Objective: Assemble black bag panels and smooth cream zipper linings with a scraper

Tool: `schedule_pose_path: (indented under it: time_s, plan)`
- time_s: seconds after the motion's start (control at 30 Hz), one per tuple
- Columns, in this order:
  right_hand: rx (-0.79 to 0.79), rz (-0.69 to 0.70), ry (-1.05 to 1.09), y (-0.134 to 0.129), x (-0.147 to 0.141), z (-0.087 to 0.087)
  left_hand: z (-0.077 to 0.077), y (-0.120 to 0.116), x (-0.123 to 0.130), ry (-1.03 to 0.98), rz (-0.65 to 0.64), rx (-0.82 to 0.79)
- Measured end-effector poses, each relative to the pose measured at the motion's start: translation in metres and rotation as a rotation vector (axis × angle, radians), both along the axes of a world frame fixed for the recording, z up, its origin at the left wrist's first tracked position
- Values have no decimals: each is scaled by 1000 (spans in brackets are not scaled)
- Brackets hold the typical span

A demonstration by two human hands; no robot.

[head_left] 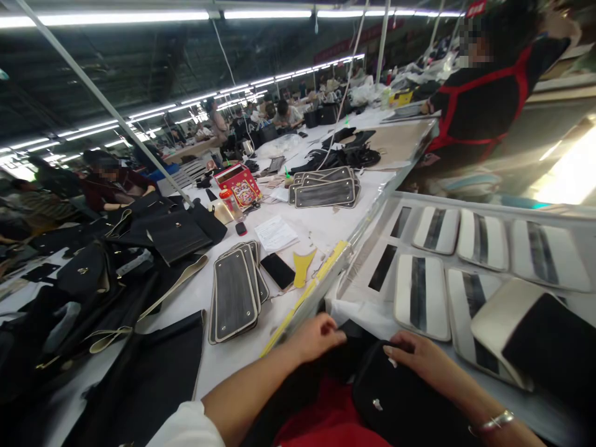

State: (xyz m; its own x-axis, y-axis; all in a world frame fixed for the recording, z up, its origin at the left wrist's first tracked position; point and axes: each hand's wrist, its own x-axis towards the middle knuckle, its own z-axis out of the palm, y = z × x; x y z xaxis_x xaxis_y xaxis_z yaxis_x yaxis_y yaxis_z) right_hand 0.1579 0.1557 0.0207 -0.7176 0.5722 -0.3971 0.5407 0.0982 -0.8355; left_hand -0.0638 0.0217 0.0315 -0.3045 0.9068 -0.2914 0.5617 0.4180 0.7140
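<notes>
At the bottom centre of the frame, our right hand (423, 360) has its fingers drawn narrow on the upper edge of the black piece (405, 403), thumb by a small bright fitting. The piece hangs below those fingers, its long axis slanting towards the lower right, so our right hand is the nearer. We hold our left hand (314, 338) just left of it, fingertips close together at a dark flap (357, 335); whether they grip it, we cannot tell. Right of our hands lie white panels (404, 292); to the left, grey panels (235, 292) rest on the tabletop (223, 372).
</notes>
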Motion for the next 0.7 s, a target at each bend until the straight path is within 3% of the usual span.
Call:
schedule_pose_path:
  time_s: [0.07,0.2,0.3,0.5,0.7]
  plan:
    - [46,0,-13,-2,1,1,8,21,-37,283,354,134]
    - [124,9,-12,-1,2,0,15,64,-105,468,626,105]
    - [156,27,-4,1,3,-3,7,86,-133,508,764,2]
    - [154,16,-9,0,5,-2,-8,109,-146,521,886,-147]
    - [127,1,-22,-1,4,4,-6,117,-149,502,887,-194]
